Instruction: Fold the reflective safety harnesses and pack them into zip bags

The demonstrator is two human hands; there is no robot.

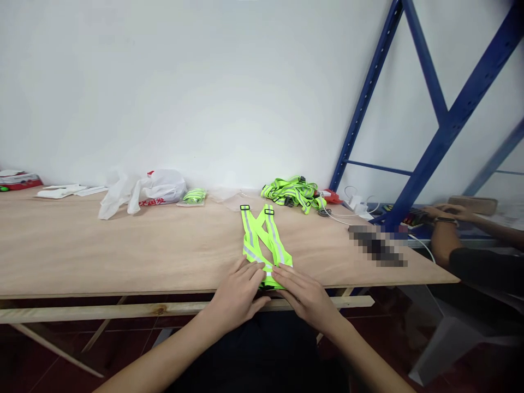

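Note:
A fluorescent yellow-green reflective vest [278,245] made of straps lies on the table, its silver stripes facing up. Two black buckles top its straps, which cross in the middle and point away from me. The lower end is gathered at the table's front edge. My left hand [239,292] grips this end from the left, fingers on top and thumb lower down. From the right, my right hand [307,295] holds the same end, its fingers stretched over the fabric. The fingertips of both hands nearly meet, and they partly hide the gathered band.
Behind lie a tangled pile of similar vests [292,192], a packed one [194,196] and a white plastic bag [161,186]. A cable [338,218] and a pixelated dark object [376,245] are to the right. Past the blue rack [426,147], another person's arm [446,240] shows.

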